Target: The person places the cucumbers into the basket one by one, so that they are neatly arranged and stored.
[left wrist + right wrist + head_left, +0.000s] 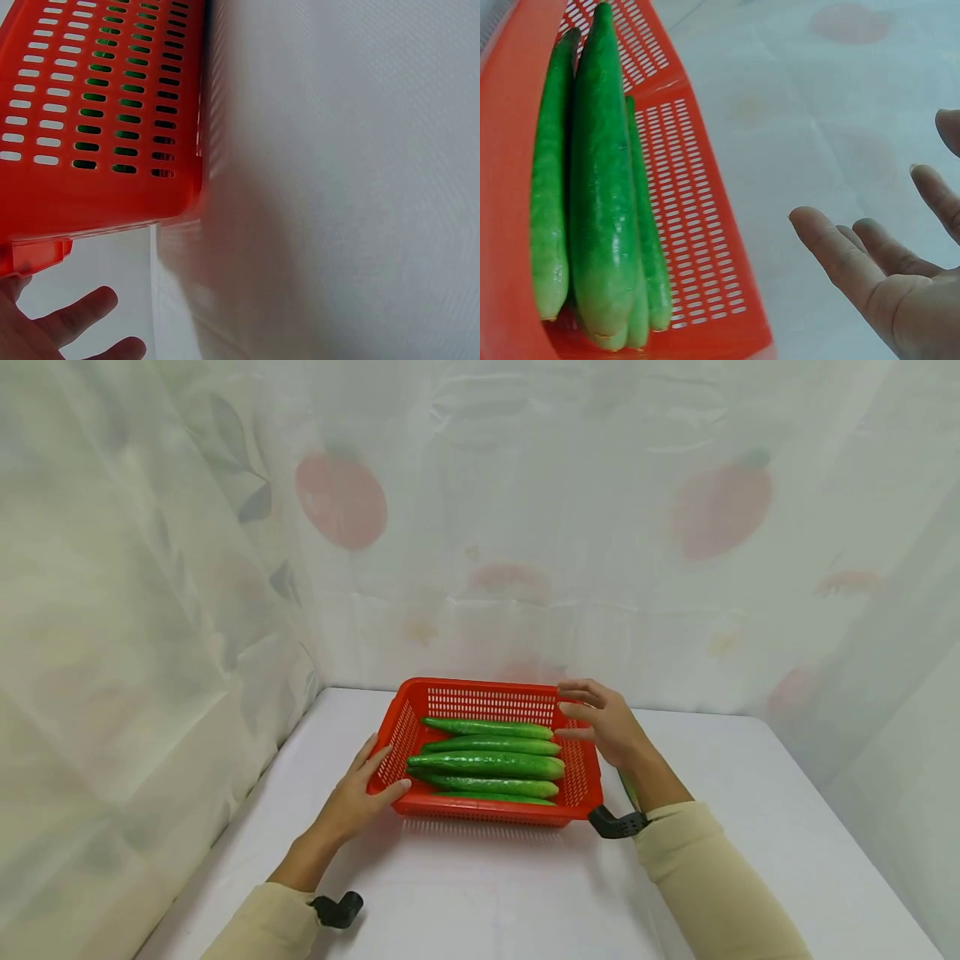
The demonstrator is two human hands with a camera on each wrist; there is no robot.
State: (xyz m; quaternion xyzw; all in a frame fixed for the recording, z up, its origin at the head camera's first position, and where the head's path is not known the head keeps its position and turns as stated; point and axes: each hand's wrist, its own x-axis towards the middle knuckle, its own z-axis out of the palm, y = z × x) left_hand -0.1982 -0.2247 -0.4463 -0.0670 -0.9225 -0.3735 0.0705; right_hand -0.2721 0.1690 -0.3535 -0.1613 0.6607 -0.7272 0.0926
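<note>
Several long green cucumbers lie side by side, crosswise, in a red plastic basket with slotted walls. At the basket's left end, my left hand has its fingers spread along the rim, the thumb reaching toward the near corner. In the left wrist view, its fingers extend beside the basket's rim. Over the right end is my right hand, its fingers loosely bent and apart. The right wrist view shows that hand holding nothing, with the cucumbers' pale ends close by.
The basket stands on a table with a white cloth. A thin green edge shows beside my right forearm, mostly hidden by it. Pale printed curtains hang behind and at both sides. Each wrist wears a black camera mount.
</note>
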